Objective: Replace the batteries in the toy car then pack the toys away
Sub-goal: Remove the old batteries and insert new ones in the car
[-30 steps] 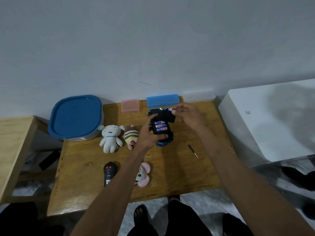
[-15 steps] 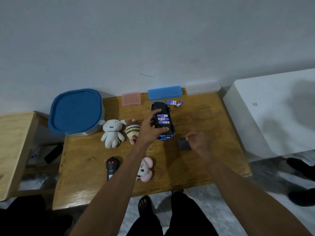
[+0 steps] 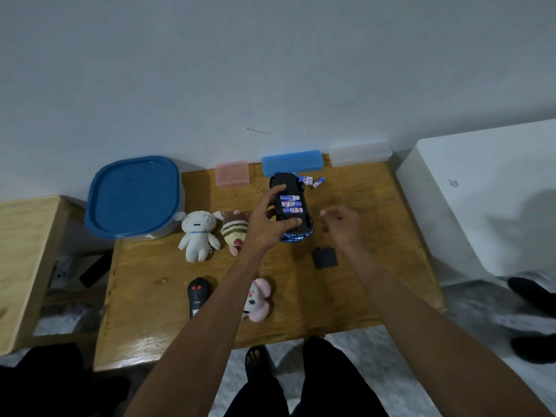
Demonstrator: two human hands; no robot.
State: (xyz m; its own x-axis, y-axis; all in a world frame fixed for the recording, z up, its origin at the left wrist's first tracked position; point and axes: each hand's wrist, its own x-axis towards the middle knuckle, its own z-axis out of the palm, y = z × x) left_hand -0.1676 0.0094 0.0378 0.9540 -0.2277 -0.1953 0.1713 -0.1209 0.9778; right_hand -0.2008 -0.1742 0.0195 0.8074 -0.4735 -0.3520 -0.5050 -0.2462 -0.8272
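Toy car (image 3: 291, 206) is flipped belly-up in the left hand (image 3: 264, 227), three blue batteries (image 3: 290, 204) showing between thumb and fingers. Its black battery cover (image 3: 325, 257) lies flat just right of that grip.

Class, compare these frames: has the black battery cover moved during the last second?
Yes. The battery cover went from the right hand, up near the blue case, down onto the table.

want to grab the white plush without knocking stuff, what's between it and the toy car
In the head view, the striped plush lies between the white plush and the toy car, with the left hand gripping the car.
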